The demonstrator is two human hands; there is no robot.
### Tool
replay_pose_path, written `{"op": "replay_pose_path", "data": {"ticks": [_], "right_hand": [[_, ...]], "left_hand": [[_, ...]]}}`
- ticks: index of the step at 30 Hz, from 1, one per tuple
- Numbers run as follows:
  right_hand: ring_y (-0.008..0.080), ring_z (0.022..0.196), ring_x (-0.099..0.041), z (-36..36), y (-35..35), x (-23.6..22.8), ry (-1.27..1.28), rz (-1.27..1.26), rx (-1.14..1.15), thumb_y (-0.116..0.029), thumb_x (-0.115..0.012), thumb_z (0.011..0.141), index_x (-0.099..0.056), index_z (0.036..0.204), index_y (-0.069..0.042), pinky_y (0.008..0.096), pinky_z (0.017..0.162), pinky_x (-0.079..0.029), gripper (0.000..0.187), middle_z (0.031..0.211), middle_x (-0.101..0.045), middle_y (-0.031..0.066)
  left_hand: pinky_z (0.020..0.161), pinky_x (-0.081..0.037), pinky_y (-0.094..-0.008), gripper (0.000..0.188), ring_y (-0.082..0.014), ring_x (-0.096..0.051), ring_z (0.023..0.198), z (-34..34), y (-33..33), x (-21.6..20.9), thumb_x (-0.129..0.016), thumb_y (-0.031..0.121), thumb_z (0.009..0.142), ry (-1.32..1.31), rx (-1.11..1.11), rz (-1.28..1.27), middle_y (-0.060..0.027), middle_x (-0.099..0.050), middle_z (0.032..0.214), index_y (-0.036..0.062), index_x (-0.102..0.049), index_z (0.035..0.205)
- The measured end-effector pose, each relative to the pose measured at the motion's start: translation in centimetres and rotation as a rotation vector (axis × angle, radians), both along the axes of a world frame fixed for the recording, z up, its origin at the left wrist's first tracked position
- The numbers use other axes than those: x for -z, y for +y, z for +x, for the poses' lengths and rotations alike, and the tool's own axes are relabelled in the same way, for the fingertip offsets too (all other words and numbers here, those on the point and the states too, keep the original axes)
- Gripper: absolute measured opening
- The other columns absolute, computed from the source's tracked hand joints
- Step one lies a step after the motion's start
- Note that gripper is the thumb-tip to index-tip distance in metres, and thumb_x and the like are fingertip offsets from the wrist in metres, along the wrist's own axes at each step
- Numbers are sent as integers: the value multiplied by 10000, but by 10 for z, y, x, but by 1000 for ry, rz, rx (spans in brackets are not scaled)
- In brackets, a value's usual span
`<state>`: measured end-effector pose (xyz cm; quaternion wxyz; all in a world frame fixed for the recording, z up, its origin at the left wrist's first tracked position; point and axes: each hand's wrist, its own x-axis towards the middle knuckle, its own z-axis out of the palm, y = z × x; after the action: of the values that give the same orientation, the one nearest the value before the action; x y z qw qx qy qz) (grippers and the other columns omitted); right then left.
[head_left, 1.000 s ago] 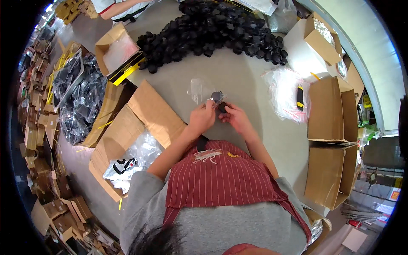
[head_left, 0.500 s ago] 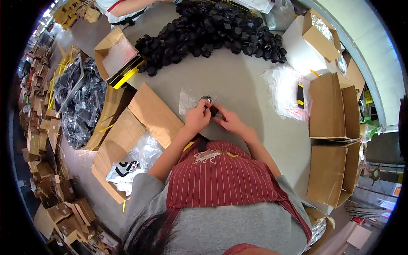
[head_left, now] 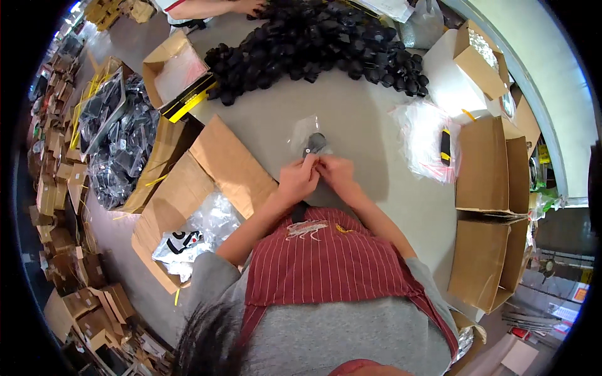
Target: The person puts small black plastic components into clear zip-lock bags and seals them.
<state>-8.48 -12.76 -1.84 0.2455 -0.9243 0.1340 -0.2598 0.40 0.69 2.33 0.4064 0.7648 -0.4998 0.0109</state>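
A clear plastic bag (head_left: 301,130) extends over the grey table just beyond my hands. A small black part (head_left: 317,140), rounded at its far end, appears to be inside that bag, though its near end is partly behind my fingers. My left hand (head_left: 297,180) is closed, its thumb and fingers pinching at the bag's near edge. Close against it, my right hand (head_left: 338,172) is also closed, fingertips pressed together at the same edge. At the far side lies a large heap of similar black parts (head_left: 307,47).
On the right, a stack of clear bags (head_left: 414,138) carries a yellow-and-black utility knife (head_left: 445,147). Cardboard boxes (head_left: 483,163) line the right edge. An opened carton (head_left: 232,163) with plastic wrap lies left. Another person's hand (head_left: 252,7) touches the heap.
The black part was between my fingers beside the flat bag; now it appears to be in the bag, beyond my fingertips. My hands have drawn together, and another person's hand has come into view.
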Motion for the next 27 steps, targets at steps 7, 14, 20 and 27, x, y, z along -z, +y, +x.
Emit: {"op": "replay_pose_path", "data": {"ticks": [7,14,20,27], "right_hand": [[303,707,-665,6,8,-1,12,-34,8,-214,-715,817,-688,1017,-127,406,567,-515,220,854,-675,68],[351,1178,-551,-21,13,-27,86,-264,-142,-49,-611,756,-627,1200,-11,424,926,-488,446,1237,-591,137],[360,1404,-367,-7,11,-14,175,-147,-231,-17,-569,777,-463,1382,34,457,1104,-384,616,1509,-383,166],[365,1449,-291,7,2,-2,210,-145,-259,-76,-530,869,-313,1498,-11,466,1155,-303,669,1594,-243,171]], "left_hand": [[581,-532,-425,307,-332,-670,719,5,2,13,-636,129,843,-13,-159,166,-131,-671,804,102,-560,1139],[540,-526,-417,206,-297,-674,706,9,6,23,-658,220,870,-152,-280,206,-113,-662,746,89,-555,992],[522,-521,-407,146,-284,-648,654,10,-4,23,-651,181,853,-215,-281,176,-97,-627,690,90,-538,861],[540,-528,-395,182,-266,-645,680,14,-4,14,-640,147,831,-202,-75,4,-94,-638,730,37,-570,958]]}}
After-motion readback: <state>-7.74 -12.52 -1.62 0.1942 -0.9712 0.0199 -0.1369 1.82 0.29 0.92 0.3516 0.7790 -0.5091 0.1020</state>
